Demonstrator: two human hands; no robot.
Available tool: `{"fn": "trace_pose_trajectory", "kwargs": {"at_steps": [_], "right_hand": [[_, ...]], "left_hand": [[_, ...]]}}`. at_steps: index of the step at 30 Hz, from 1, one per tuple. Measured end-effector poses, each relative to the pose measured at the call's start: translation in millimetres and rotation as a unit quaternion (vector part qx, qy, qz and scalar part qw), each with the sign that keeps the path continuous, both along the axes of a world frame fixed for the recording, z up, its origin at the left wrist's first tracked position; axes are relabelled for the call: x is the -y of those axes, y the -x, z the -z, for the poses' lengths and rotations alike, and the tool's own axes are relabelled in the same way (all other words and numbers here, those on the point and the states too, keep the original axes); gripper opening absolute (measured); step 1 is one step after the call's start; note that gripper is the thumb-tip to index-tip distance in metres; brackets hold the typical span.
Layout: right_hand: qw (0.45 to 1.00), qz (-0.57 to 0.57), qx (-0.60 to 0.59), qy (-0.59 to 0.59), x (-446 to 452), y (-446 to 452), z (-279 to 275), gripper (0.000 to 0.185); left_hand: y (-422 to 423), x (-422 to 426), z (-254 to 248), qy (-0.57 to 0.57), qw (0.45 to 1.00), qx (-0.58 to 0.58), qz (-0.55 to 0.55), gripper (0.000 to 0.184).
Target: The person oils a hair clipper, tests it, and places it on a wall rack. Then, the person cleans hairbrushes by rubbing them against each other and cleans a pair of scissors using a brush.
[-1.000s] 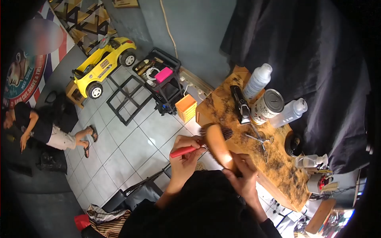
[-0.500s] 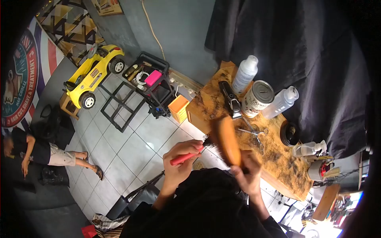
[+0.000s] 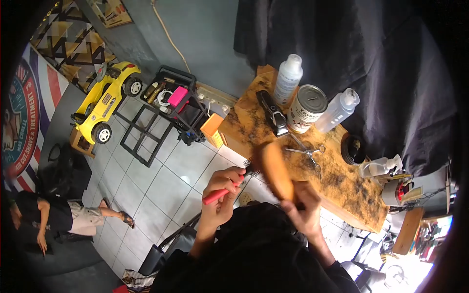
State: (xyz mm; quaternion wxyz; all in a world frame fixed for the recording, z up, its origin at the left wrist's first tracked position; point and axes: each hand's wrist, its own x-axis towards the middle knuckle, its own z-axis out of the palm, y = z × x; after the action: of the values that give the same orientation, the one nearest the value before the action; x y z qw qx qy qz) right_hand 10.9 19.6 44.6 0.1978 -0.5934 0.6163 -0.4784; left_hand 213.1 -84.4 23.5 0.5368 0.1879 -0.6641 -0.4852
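Note:
My left hand [image 3: 218, 198] is closed around the red handle of a small hairbrush [image 3: 217, 196], whose dark bristles point up and to the right. My right hand [image 3: 304, 209] grips the lower end of a wooden brush [image 3: 277, 171] with an orange-brown back. The wooden brush is blurred, and its dark bristle side faces the small hairbrush. Their bristles are close together; I cannot tell if they touch. Beyond the wooden brush, scissors [image 3: 308, 152] lie on a wooden counter [image 3: 337, 190] strewn with hair clippings. A black hair clipper [image 3: 272, 113] rests there too.
On the counter stand a white bottle [image 3: 288, 80], a tin can [image 3: 307, 110], a clear spray bottle [image 3: 338, 111] and a pump bottle [image 3: 380, 167]. To the left are a black trolley [image 3: 181, 105], a yellow toy car [image 3: 105, 102] and a seated person [image 3: 58, 215].
The view has shifted, so the counter and room sit further up and left. Both hands still hold their brushes; the wooden brush has moved slightly left and remains blurred.

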Motion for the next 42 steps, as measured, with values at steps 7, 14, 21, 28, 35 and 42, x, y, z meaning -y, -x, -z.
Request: {"fn": "trace_pose_trajectory", "kwargs": {"at_steps": [7,14,21,28,35,42], "right_hand": [[0.988,0.142,-0.039,-0.049,-2.1,21.2,29.5,0.042],[0.992,0.094,0.003,-0.081,-19.2,14.0,-2.0,0.045],[0.983,0.143,-0.012,-0.110,-16.5,22.2,10.4,0.040],[0.978,0.183,0.016,-0.102,-33.2,38.5,-1.5,0.033],[0.980,0.178,0.065,-0.065,-43.8,51.1,7.2,0.036],[0.952,0.263,0.130,-0.083,-117.4,87.4,21.4,0.054]], "left_hand": [[3.6,-4.0,-4.3,0.010,0.999,-0.030,-0.021,0.026],[16.1,-6.3,2.7,-0.018,0.997,0.034,-0.060,0.026],[20.8,-7.3,2.7,0.042,0.999,-0.008,-0.015,0.030],[39.6,-8.0,-1.4,-0.037,0.994,-0.053,0.084,0.027],[75.1,-8.2,1.0,-0.058,0.981,-0.119,0.142,0.029],[128.2,-17.2,-12.3,-0.207,0.929,-0.223,0.212,0.044]]}}
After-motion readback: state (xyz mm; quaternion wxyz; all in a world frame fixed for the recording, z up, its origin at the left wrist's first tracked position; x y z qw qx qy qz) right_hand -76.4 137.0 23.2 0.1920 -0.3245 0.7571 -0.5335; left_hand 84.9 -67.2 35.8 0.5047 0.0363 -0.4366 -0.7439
